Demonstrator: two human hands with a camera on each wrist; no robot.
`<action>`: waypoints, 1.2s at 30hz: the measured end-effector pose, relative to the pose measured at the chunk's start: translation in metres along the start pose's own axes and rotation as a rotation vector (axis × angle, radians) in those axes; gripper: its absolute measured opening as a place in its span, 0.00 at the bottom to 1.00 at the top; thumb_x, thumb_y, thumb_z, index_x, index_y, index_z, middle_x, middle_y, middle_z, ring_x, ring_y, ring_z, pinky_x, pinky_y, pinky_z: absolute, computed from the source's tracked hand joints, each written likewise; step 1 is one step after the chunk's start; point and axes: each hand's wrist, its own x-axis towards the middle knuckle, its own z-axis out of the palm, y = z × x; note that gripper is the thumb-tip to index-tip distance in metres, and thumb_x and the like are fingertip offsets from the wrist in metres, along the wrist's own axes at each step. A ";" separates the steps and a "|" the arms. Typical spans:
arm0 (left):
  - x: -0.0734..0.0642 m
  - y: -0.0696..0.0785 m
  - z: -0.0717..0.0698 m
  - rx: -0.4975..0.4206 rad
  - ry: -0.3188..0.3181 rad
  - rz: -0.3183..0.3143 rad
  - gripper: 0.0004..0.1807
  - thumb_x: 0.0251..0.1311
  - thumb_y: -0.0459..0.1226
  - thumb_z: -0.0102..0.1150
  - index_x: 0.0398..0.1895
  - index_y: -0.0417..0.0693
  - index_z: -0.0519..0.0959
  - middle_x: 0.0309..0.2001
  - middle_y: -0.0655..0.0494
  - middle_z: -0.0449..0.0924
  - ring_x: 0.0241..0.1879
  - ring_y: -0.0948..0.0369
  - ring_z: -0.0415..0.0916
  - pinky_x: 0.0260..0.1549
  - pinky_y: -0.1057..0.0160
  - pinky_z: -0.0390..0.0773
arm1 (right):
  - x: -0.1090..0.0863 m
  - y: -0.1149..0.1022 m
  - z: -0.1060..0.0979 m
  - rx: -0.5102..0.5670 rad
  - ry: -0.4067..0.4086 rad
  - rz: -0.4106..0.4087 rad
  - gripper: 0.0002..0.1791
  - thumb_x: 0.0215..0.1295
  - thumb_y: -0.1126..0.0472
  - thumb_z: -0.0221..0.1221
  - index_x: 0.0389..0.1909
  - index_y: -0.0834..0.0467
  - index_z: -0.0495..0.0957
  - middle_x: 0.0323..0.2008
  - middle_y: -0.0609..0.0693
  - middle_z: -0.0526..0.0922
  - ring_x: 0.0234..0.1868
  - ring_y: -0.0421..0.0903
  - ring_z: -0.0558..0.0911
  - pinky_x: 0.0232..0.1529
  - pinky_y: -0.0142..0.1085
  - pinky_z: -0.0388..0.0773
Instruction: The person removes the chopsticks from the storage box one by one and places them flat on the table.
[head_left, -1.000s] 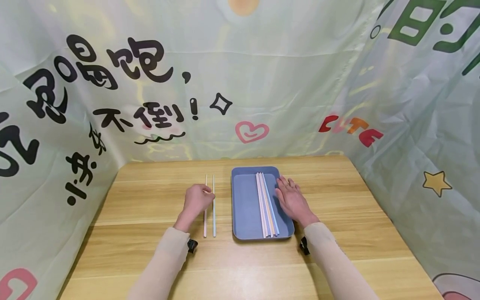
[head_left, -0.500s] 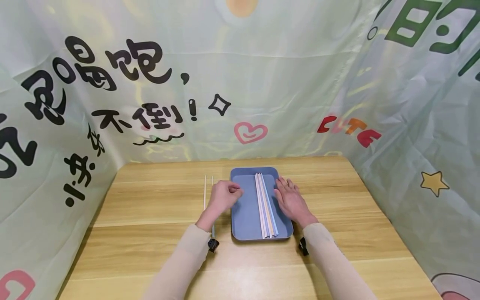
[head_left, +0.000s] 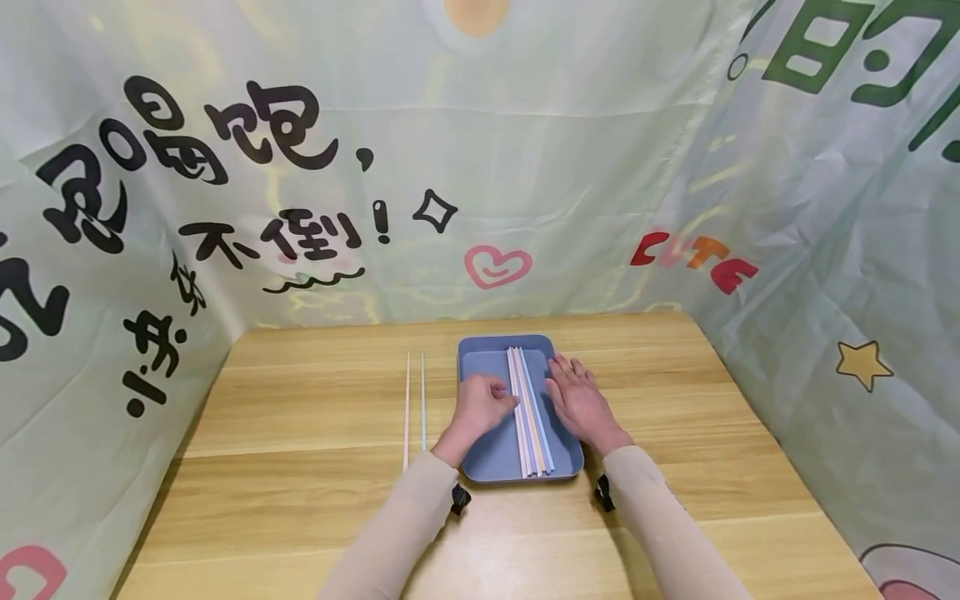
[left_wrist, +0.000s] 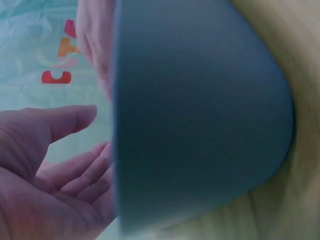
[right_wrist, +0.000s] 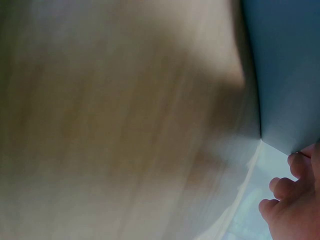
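In the head view a blue-grey tray (head_left: 487,467) holds several thin pastel chopsticks (head_left: 534,437), lying lengthwise in a bundle right of its middle. My left hand (head_left: 480,407) is over the tray's left half, its fingertips right at the leftmost chopstick. The left wrist view shows that thumb (left_wrist: 75,120) apart from the fingers, whose ends are partly hidden behind the tray's wall. My right hand (head_left: 581,404) lies along the tray's right rim with fingers extended. A pink chopstick (head_left: 407,408) and a light blue chopstick (head_left: 423,400) lie parallel on the table, left of the tray.
The wooden table (head_left: 300,475) reaches back to a printed cloth (head_left: 585,208) that hangs behind it and along both sides. A small black wrist camera (head_left: 460,500) sits under the left cuff, another black wrist camera (head_left: 604,493) under the right one.
My left hand has moved right, from above the two table chopsticks across the tray's left rim to the bundle. My right hand stays at the right rim. The view has shifted slightly.
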 end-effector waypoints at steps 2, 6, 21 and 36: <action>-0.001 0.000 0.004 0.006 0.009 -0.020 0.16 0.57 0.36 0.77 0.45 0.35 0.89 0.35 0.48 0.90 0.34 0.58 0.85 0.33 0.63 0.85 | 0.000 -0.001 0.000 0.000 0.000 0.000 0.31 0.87 0.51 0.41 0.79 0.67 0.61 0.80 0.66 0.61 0.80 0.72 0.58 0.79 0.67 0.55; -0.003 0.002 0.009 0.012 0.005 -0.101 0.15 0.55 0.35 0.78 0.44 0.35 0.89 0.35 0.48 0.90 0.33 0.59 0.85 0.34 0.62 0.86 | 0.000 -0.001 0.001 -0.002 -0.003 -0.005 0.31 0.87 0.51 0.41 0.79 0.67 0.61 0.80 0.66 0.60 0.80 0.72 0.58 0.79 0.67 0.55; 0.002 -0.007 0.023 0.042 -0.001 -0.156 0.09 0.55 0.36 0.80 0.30 0.44 0.86 0.29 0.54 0.85 0.27 0.61 0.77 0.29 0.64 0.79 | 0.000 -0.001 0.002 0.015 0.019 -0.021 0.30 0.87 0.52 0.43 0.78 0.68 0.63 0.80 0.66 0.61 0.80 0.72 0.60 0.79 0.67 0.56; 0.000 -0.009 0.024 -0.056 -0.024 -0.214 0.10 0.58 0.34 0.78 0.35 0.42 0.83 0.18 0.54 0.81 0.15 0.62 0.80 0.16 0.67 0.77 | 0.001 -0.002 0.000 0.010 0.019 -0.017 0.30 0.87 0.52 0.43 0.78 0.68 0.63 0.80 0.65 0.61 0.79 0.72 0.60 0.79 0.66 0.56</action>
